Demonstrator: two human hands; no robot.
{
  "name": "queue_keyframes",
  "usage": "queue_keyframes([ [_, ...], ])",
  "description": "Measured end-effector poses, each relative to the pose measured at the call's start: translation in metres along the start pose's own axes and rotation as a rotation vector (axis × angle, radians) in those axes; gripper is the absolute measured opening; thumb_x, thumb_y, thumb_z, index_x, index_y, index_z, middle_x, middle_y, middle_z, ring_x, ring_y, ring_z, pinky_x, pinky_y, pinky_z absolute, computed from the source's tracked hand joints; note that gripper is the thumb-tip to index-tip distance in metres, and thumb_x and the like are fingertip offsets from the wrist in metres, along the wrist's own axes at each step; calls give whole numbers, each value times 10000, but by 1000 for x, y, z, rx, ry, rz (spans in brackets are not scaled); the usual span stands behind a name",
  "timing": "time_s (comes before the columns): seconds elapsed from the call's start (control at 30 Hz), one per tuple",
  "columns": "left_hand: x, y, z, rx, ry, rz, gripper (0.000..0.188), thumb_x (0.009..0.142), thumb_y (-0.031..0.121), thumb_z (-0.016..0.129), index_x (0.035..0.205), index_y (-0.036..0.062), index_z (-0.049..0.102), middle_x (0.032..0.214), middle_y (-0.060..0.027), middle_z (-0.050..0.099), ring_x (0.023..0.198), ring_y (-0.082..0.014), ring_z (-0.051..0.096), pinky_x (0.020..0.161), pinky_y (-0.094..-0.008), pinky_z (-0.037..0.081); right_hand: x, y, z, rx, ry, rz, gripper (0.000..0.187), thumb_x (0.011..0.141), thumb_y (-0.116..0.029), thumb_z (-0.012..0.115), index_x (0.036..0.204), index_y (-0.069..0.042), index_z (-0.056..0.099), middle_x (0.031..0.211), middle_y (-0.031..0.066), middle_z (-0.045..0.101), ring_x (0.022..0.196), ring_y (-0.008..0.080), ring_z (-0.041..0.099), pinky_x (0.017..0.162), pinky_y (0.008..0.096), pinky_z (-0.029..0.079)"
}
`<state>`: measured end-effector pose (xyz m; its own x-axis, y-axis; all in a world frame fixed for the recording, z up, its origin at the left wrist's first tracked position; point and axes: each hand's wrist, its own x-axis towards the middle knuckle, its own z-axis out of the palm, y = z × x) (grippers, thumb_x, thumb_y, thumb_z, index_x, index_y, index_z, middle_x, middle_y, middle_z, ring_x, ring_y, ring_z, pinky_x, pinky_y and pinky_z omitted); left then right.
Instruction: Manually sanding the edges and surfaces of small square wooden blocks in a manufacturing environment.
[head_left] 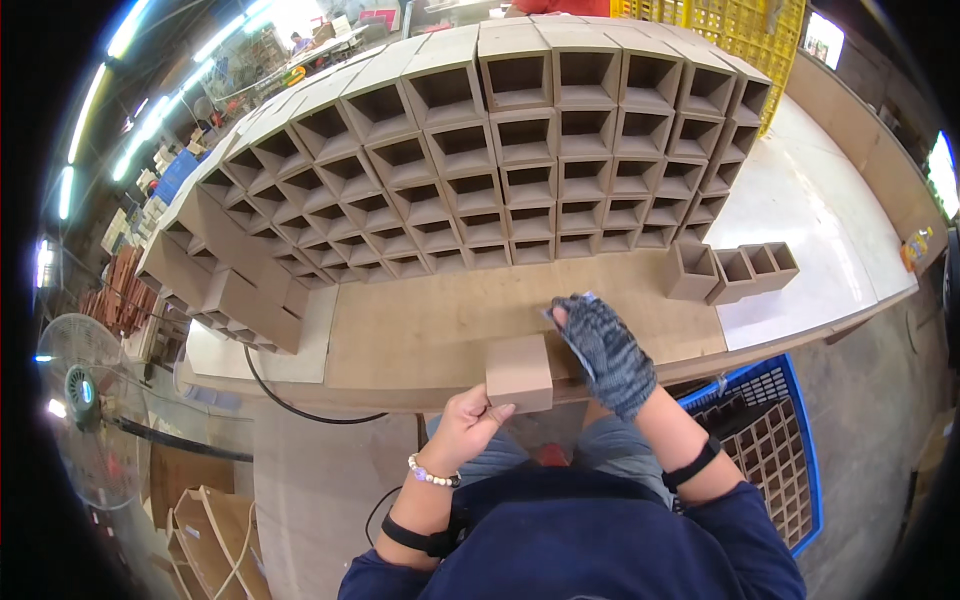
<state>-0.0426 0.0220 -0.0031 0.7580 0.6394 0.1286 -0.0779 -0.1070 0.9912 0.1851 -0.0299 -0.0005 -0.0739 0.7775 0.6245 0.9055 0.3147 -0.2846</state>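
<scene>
Left hand [467, 428] first: bare, thumb pressed on the near face and the other fingers tucked round the side, so it's pinching a small brown box [519, 374] by its lower left corner. That box sits right at the front edge of the wooden board [430, 320], just in front of the body. Right hand [605, 345] wears a grey knit glove, fingers curled, just beyond the box's right side and apart from it. There may be something thin at those fingertips, but it's too small and blurry for me to say whether they're gripping anything.

What I'd worry about: it's a one-corner pinch, so a hard push from the right could twist the box, and being at the edge it could drop toward the lap. Bare left fingertips are also close enough to catch a stray swipe from the glove. And a long reach forward could bump the big stack of boxes [493, 150]; nothing visible ties those together, so I guess a knock could shift a column.

Room-wise, there's a decent bare strip of board between hands and stack, most of it to the left. Left side ends at another stack [245, 300], with a black cable [290, 403] looping off the edge. Right side has a little row of boxes [735, 290], with a blue crate [812, 470] below table level.
</scene>
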Motion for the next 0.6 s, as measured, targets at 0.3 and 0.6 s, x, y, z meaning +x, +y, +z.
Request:
queue_keyframes([
  [0.3,0,-18,-5,-159,44,-85,219,887,80,572,1081,-20,587,999,-47,636,920,-93,555,813,-244,442,2,15,21,-251,-250,-1,404,839,-175,470,1238,-126,505,1238,102,529,1166,274,484,1045,431,301],
  [0.6,12,3,12,-386,163,-193,235,878,80,583,1082,-34,562,1067,-79,616,935,-106,566,838,-239,431,0,6,-21,-40,-113,385,660,703,-22,561,1337,-22,377,1344,199,411,1238,334,402,1057,398,300],
])
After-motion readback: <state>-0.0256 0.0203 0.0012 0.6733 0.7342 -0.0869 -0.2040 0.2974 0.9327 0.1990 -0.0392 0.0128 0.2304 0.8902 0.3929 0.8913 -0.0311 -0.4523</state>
